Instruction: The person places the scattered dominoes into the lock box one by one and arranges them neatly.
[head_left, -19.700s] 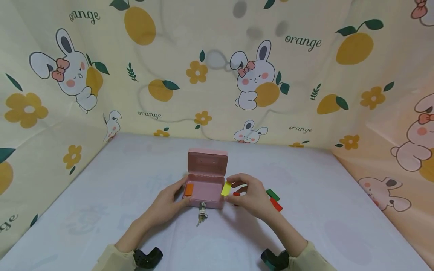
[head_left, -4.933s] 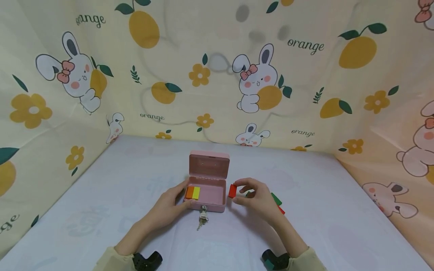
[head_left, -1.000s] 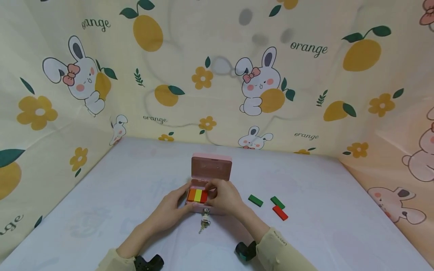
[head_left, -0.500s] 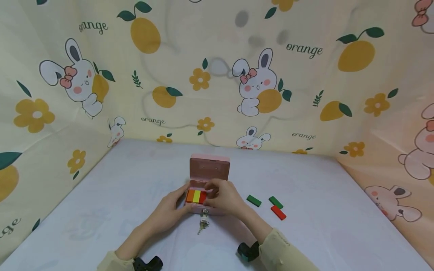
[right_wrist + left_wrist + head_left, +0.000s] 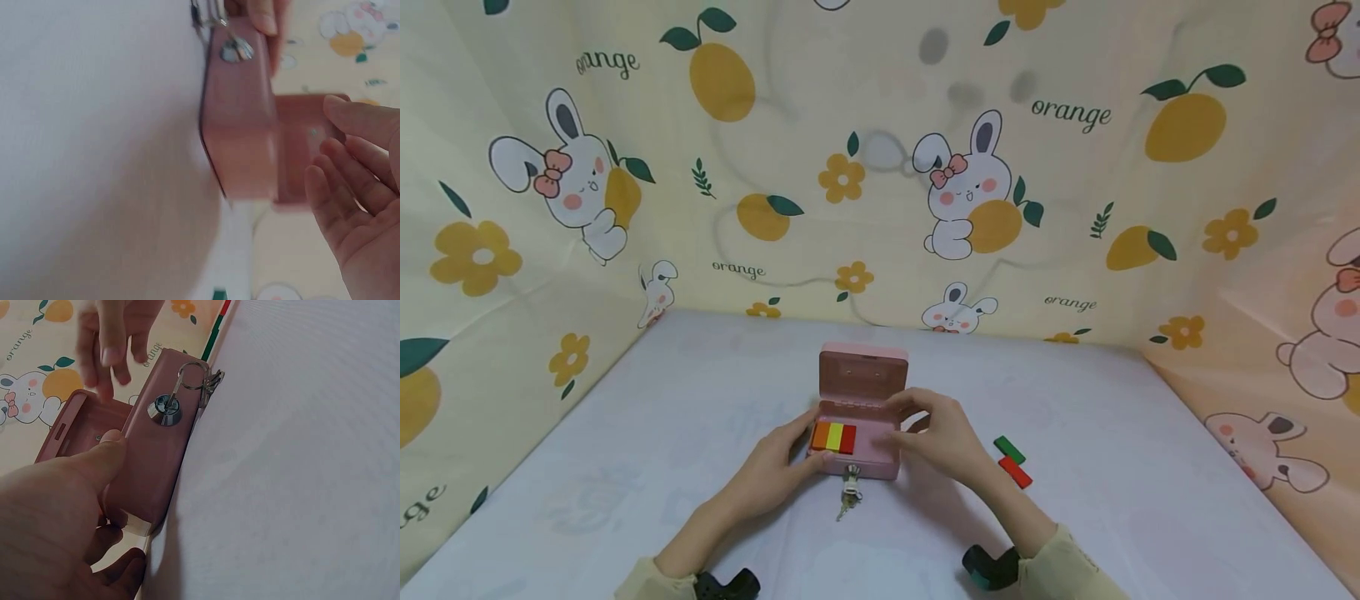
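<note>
A pink cash box (image 5: 874, 468) stands with its lid (image 5: 859, 375) raised; keys (image 5: 850, 497) hang from its front lock (image 5: 165, 410). Inside at the left, orange (image 5: 822, 437), yellow (image 5: 834, 437) and red (image 5: 847, 439) blocks lie side by side. My left hand (image 5: 771, 468) grips the box's left end, thumb over the front rim in the left wrist view. Over the right part of the box is my right hand (image 5: 946, 435), its fingers apart and loosely bent; the right wrist view shows nothing held.
To the right on the white tabletop (image 5: 1112, 483), a green block (image 5: 1010, 450) touches or nearly touches a red block (image 5: 1015, 472). A patterned cloth (image 5: 880, 183) rises behind and at both sides. A black wrist device (image 5: 992, 568) sits at my right sleeve.
The yellow and red blocks, earlier in my right hand, now lie beside the orange one. My right hand has let go and moved right, covering the nearer green block. My left hand stays put.
</note>
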A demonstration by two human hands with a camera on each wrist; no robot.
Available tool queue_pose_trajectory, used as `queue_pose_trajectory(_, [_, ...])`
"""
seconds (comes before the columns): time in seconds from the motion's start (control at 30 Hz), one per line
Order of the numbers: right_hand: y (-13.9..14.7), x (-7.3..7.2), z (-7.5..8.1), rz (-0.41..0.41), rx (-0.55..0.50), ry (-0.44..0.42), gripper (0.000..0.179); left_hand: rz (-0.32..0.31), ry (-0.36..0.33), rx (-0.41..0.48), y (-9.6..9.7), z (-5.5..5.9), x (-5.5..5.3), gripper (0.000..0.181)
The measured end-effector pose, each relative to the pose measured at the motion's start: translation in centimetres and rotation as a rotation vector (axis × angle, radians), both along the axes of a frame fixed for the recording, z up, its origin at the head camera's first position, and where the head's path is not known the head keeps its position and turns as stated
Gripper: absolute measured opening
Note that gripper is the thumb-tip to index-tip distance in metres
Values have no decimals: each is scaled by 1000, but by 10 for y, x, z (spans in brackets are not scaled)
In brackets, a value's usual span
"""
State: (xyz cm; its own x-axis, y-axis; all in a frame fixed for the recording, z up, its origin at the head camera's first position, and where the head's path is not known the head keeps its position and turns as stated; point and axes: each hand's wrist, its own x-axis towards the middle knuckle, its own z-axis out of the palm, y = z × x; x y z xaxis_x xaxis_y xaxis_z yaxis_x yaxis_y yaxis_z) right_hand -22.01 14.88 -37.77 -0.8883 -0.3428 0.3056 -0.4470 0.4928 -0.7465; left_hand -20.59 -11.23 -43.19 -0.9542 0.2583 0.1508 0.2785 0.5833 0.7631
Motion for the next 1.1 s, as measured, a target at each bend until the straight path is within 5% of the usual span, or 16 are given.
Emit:
queue_pose_trajectory(0.57, [108,13,3,-195,-22,-148,34,-5,-8,-2,-1,-1,-3,84])
queue_pose_trajectory(0.73, [144,12,-8,-166,50,-168,35,-27,-5,17,-2,-2,-3,80])
queue_pose_trajectory(0.87, [167,8,-15,-136,41,-272,37,-37,5,17,-3,-1,-3,82])
queue_pose_trajectory(1.1, [178,4,-20,-82,32,-362,44,-46,9,9,-2,-2,-4,84])
